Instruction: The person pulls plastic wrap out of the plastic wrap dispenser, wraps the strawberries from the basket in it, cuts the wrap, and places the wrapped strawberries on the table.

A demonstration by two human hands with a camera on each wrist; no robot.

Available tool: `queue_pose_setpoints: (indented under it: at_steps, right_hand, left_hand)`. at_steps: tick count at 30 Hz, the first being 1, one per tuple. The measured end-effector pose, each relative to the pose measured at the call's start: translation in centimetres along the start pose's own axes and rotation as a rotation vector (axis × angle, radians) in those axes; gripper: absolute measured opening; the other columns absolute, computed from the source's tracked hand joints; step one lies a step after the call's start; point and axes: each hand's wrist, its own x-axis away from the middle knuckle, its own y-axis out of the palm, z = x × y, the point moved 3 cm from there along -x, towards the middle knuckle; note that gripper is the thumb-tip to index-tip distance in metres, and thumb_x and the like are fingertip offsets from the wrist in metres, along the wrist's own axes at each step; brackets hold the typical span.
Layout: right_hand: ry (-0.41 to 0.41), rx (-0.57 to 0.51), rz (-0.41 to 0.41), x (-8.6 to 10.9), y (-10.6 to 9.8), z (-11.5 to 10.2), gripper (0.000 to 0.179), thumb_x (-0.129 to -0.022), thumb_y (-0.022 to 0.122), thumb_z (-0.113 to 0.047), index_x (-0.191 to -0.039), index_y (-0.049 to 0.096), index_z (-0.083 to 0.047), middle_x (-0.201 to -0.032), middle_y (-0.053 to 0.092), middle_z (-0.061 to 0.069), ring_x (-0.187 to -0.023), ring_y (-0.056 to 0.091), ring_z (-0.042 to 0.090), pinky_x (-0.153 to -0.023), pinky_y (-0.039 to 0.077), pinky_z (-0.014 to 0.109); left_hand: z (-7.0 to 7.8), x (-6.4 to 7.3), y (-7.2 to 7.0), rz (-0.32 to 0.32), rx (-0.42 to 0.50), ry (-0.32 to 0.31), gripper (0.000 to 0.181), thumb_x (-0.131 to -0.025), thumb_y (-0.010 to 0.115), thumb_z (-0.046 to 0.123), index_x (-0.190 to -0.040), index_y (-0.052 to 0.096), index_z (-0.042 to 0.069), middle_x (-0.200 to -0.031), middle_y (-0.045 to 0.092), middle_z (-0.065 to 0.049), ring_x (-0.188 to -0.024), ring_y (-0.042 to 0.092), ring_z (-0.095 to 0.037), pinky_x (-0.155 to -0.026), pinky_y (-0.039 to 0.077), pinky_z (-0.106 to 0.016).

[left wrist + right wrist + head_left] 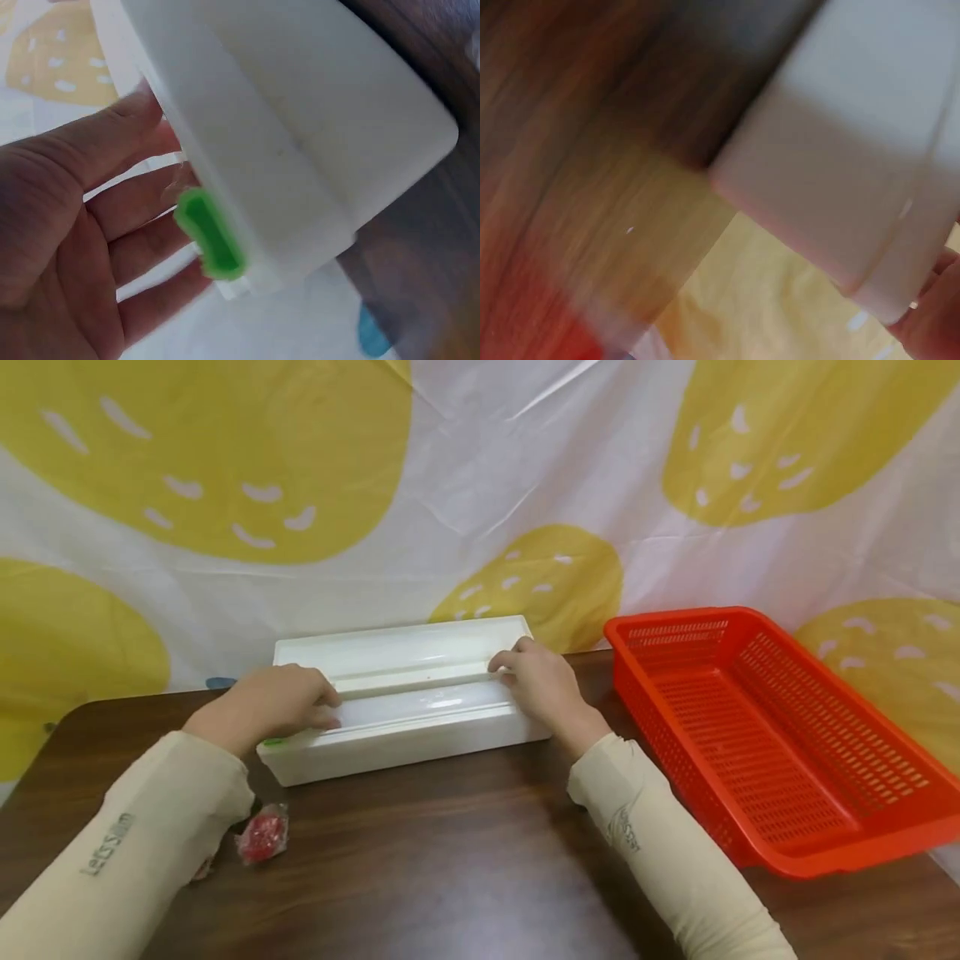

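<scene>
A long white lidded box [405, 739], looking like a cling film dispenser, lies on the table with its lid [405, 647] tipped back towards the curtain. Inside the box shows a glossy pale roll [442, 700]. My left hand [281, 702] reaches over the left end, beside a green slider [211, 234] on the rim; its fingertips dip behind the box wall. At the right end, my right hand [543, 685] bends its fingers down between lid and roll. Fingertips of both hands are partly hidden, and I cannot tell what they grip.
A red perforated basket [750, 852] stands at the right of the brown table [450, 860]. Near my left forearm lies a small red thing in clear wrapping [264, 833]. A blue object [221, 682] peeks out behind the box. A white and yellow curtain [480, 485] hangs behind.
</scene>
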Motion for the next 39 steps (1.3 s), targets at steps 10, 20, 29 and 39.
queue_pose_setpoints:
  at_steps: [10, 20, 29, 39]
  right_hand:
    - [-0.156, 0.135, 0.029, -0.6, 1.1, -0.5, 0.036, -0.086, 0.055, -0.004, -0.101, 0.074, -0.03, -0.091, 0.059, 0.003, -0.081, 0.059, 0.022, -0.065, 0.049, 0.038]
    - [-0.172, 0.151, 0.016, -1.1, 1.6, -0.6, 0.03, -0.089, 0.051, -0.005, -0.101, 0.074, -0.021, -0.097, 0.062, 0.002, -0.095, 0.061, 0.022, -0.075, 0.053, 0.036]
    - [-0.218, 0.206, 0.154, -0.6, 0.9, -0.5, 0.016, -0.091, 0.047, -0.004, -0.097, 0.062, -0.008, -0.091, 0.061, 0.007, -0.086, 0.057, 0.025, -0.073, 0.051, 0.034]
    - [-0.141, 0.046, 0.26, -0.5, 2.3, -0.4, 0.017, -0.091, 0.045, -0.003, -0.099, 0.059, -0.008, -0.089, 0.066, 0.01, -0.083, 0.061, 0.028, -0.077, 0.049, 0.037]
  left_hand:
    - [3.2, -1.5, -1.1, 0.057, -0.242, -0.041, 0.025, -0.078, 0.076, 0.016, -0.064, 0.057, 0.01, -0.064, 0.058, -0.002, -0.059, 0.047, -0.014, -0.053, 0.048, -0.036]
    - [0.6, -1.2, -0.7, -0.024, -0.125, 0.027, 0.026, -0.082, 0.072, 0.016, -0.066, 0.052, 0.013, -0.062, 0.047, 0.001, -0.058, 0.04, -0.014, -0.054, 0.033, -0.028]
    - [0.0, -0.4, -0.6, 0.124, -0.093, 0.057, 0.014, -0.08, 0.066, 0.016, -0.066, 0.06, 0.016, -0.063, 0.056, 0.003, -0.055, 0.044, -0.013, -0.049, 0.034, -0.029]
    - [-1.1, -0.3, 0.0, 0.162, -0.089, 0.072, 0.022, -0.082, 0.073, 0.029, -0.097, 0.07, 0.014, -0.089, 0.072, -0.005, -0.076, 0.064, -0.02, -0.063, 0.05, -0.043]
